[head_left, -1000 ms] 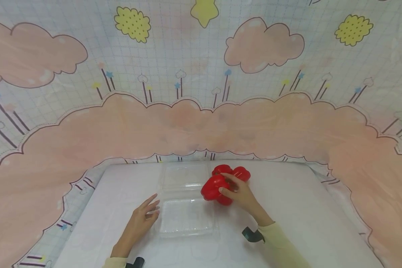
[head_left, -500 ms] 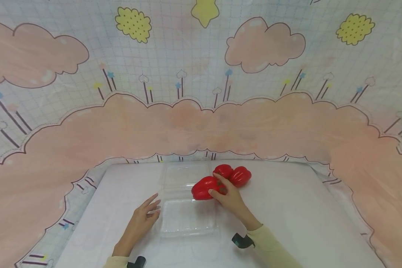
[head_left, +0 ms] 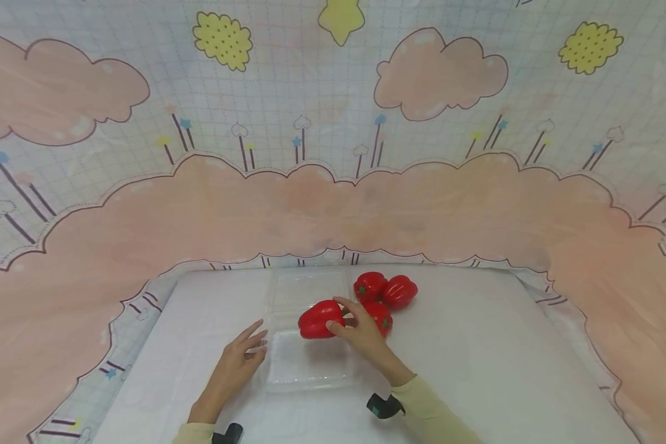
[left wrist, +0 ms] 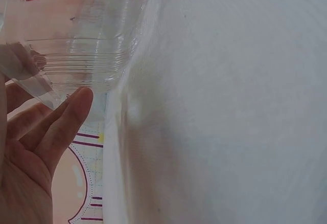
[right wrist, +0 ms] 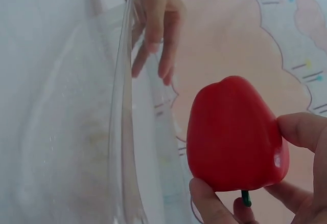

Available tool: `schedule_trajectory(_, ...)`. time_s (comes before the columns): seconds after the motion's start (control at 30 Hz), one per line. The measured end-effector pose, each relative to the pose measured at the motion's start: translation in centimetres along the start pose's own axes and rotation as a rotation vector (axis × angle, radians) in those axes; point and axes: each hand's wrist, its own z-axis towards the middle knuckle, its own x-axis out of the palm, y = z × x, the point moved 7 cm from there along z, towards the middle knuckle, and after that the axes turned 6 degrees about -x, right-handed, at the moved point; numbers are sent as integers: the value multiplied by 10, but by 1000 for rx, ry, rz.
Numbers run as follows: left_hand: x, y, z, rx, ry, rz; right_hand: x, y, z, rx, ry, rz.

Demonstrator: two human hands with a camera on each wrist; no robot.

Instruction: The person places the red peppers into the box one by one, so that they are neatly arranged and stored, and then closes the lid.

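Note:
My right hand (head_left: 368, 341) pinches a red bell pepper (head_left: 315, 319) near its stem end and holds it above a clear plastic clamshell container (head_left: 311, 374). In the right wrist view, fingers and thumb surround the lower part of the pepper (right wrist: 232, 132), and its green stem points down. The container lies unfolded, with one half behind the other. At its left side my left hand (head_left: 234, 361) has its fingers loosely extended. The left wrist view shows those fingertips (left wrist: 82, 98) close against the ribbed container wall (left wrist: 76, 63); whether they press on it is unclear.
Three more red bell peppers sit grouped right of the container: one at the back (head_left: 369, 287), one to the right (head_left: 401, 292) and one in front (head_left: 381, 317), partly behind my right hand. A white-covered table (head_left: 477, 345) carries everything, with a cloud-patterned cloth (head_left: 333, 216) behind.
My right hand has lifted the pepper away from the group and carried it left, over the container. The front pepper has come into fuller view. My left hand stays in place.

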Motion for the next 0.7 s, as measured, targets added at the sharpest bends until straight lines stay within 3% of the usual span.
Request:
schedule_trajectory(0.23,0,-1,0,-5,2,-2,18,-2,1,42,33,30)
schedule_trajectory(0.5,2,-1,-1,-17,-6,25,35,-4,4,87,11,67)
schedule_trajectory(0.7,1,-1,-1,-26,-7,21,52,-7,7,112,16,15)
